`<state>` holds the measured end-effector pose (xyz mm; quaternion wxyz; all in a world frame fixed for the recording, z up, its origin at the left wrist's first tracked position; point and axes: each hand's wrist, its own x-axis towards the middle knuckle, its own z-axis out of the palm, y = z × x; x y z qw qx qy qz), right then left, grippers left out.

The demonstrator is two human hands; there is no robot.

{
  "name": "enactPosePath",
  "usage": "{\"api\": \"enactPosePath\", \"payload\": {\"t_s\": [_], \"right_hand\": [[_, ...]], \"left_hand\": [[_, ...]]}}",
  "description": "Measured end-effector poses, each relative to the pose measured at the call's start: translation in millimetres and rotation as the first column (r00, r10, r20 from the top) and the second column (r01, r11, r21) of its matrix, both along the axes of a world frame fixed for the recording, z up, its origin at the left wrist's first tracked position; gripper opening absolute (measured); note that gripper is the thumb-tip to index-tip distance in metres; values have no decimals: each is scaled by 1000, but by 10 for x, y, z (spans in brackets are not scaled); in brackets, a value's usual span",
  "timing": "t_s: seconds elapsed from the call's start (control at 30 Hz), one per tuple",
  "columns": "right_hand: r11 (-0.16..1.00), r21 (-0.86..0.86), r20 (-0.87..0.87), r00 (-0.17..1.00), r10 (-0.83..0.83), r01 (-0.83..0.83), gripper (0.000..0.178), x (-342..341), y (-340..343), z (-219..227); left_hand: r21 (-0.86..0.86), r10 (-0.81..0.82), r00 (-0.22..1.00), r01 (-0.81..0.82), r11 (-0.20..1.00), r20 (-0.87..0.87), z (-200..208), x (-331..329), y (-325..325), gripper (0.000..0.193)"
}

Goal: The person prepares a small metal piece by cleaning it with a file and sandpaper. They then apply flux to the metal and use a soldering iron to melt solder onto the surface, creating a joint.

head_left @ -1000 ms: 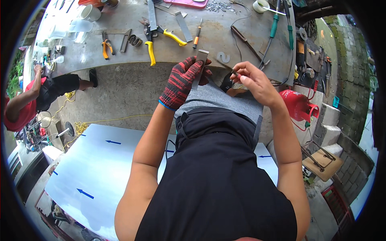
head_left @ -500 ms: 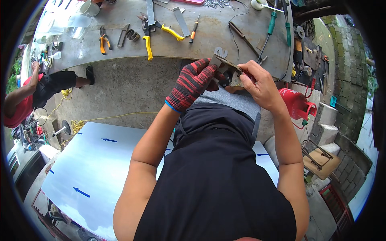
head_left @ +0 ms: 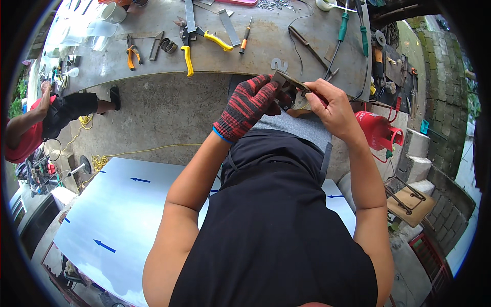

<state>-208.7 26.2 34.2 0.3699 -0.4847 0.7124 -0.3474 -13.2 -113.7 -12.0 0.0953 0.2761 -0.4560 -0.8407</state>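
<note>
Take the snips (head_left: 188, 61) on the desk (head_left: 215, 62) as your landmark: one yellow handle points toward you, the other off to the right. Your left grip (head_left: 249, 106), in a striped red-and-black glove, is to the right of the snips and nearer your body, closed on a small metal strip (head_left: 279, 78). Your bare right grip (head_left: 330, 106), farther right of the snips, pinches a thin dark tool (head_left: 294, 83) between thumb and fingers. The tool slants over to the strip, so both are right of the snips and nearer you; you cannot tell exactly where they touch. The curved cutout (head_left: 279, 65) lies right of the snips, at the desk's near edge, just beyond your strip. A long plate (head_left: 190, 15) overlaps the head of the snips, and a short plate (head_left: 229, 28) lies just to their right, with the screwdriver (head_left: 243, 45) next along. Left of the snips you have a dark coil (head_left: 168, 46), then the bracket (head_left: 156, 46), then the orange-handled pliers (head_left: 135, 55). Well to the right of the snips are a green-handled iron (head_left: 343, 26) and, off the desk, a red gas tank (head_left: 376, 130).
</note>
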Motion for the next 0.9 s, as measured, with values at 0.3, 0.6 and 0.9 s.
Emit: {"api": "enactPosePath", "payload": {"t_s": [0.3, 0.6, 0.9], "right_hand": [[993, -117, -293, 956, -26, -8, 24, 77, 3, -25], [981, -158, -651, 759, -17, -114, 27, 131, -15, -15], [1000, -16, -260, 965, -26, 23, 25, 73, 12, 47]], "left_hand": [[-9, 33, 994, -32, 999, 99, -53, -73, -27, 41], [102, 51, 987, -67, 993, 150, -152, -80, 17, 46], [10, 56, 992, -58, 998, 116, -139, -68, 62, 44]]}}
